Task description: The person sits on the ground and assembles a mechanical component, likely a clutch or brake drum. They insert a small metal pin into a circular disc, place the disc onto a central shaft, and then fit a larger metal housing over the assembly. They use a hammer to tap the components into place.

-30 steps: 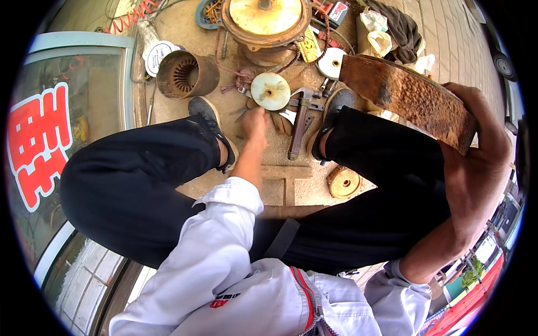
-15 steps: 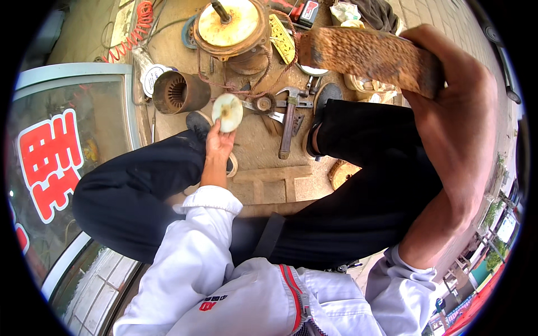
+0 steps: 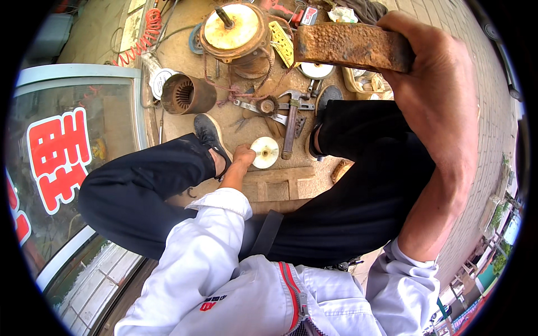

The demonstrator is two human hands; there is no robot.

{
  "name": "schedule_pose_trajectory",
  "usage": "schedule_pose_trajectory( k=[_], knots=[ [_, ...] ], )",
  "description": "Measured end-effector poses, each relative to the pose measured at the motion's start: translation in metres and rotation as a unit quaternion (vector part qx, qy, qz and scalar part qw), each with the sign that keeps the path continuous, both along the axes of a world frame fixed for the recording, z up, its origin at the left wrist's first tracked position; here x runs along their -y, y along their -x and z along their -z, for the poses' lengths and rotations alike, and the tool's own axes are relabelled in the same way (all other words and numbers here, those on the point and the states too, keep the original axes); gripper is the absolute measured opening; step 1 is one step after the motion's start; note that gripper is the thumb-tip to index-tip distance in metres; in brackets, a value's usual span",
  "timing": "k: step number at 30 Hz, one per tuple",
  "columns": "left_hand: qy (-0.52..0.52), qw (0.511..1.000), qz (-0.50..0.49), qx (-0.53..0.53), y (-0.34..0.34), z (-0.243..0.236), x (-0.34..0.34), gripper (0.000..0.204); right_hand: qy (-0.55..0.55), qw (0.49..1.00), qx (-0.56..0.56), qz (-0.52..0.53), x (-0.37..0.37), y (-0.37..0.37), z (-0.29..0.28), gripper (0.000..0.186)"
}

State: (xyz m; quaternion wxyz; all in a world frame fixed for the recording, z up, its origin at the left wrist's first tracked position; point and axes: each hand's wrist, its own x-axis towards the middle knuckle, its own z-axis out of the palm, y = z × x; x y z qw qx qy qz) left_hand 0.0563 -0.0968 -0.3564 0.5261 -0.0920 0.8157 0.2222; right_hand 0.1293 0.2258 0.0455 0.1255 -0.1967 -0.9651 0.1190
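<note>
My left hand (image 3: 243,155) is closed on the rim of a pale round disc (image 3: 263,162) with a small mark at its centre, low between my knees. Raised at the right, my right hand (image 3: 428,59) grips a thick, rusty brown block (image 3: 350,47) by its end; its exact kind does not show. A hammer (image 3: 290,129) lies just beyond the disc, next to an adjustable wrench (image 3: 274,116) and a small round rusty part (image 3: 267,105). Farther off stands a rusty round machine body (image 3: 252,64) with a pale disc-like top and an upright shaft.
At the left, a slotted metal cylinder (image 3: 204,96) lies on its side near a glass door (image 3: 112,126). A red coiled hose (image 3: 152,25) runs behind it. A yellow slotted piece (image 3: 281,45) and a small tub (image 3: 353,81) are farther off. A wooden frame (image 3: 274,176) lies close to me.
My left hand has brought the pale disc lower, nearer and to the right, beside the hammer's handle. The rusty block in my right hand has shifted slightly left and away.
</note>
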Motion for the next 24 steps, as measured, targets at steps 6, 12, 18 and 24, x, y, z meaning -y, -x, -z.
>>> schedule_pose_trajectory(
  k=[6,12,18,24],
  knots=[
    [0.016,0.986,-0.022,-0.162,0.049,0.017,-0.001,0.025,-0.002,1.000,-0.019,-0.004,-0.004,0.001,0.004,0.033],
    [-0.239,0.941,-0.124,-0.204,0.171,-0.192,-0.091,0.039,-0.004,0.999,-0.042,-0.003,-0.004,0.009,0.000,0.031],
    [-0.286,0.905,0.233,-0.213,0.218,-0.374,-0.136,0.051,0.066,0.995,-0.066,0.043,0.006,0.027,-0.010,0.022],
    [-0.440,0.882,0.118,-0.121,0.182,-0.389,-0.120,0.057,0.317,0.936,-0.123,0.089,0.004,0.044,-0.019,0.025]
  ],
)
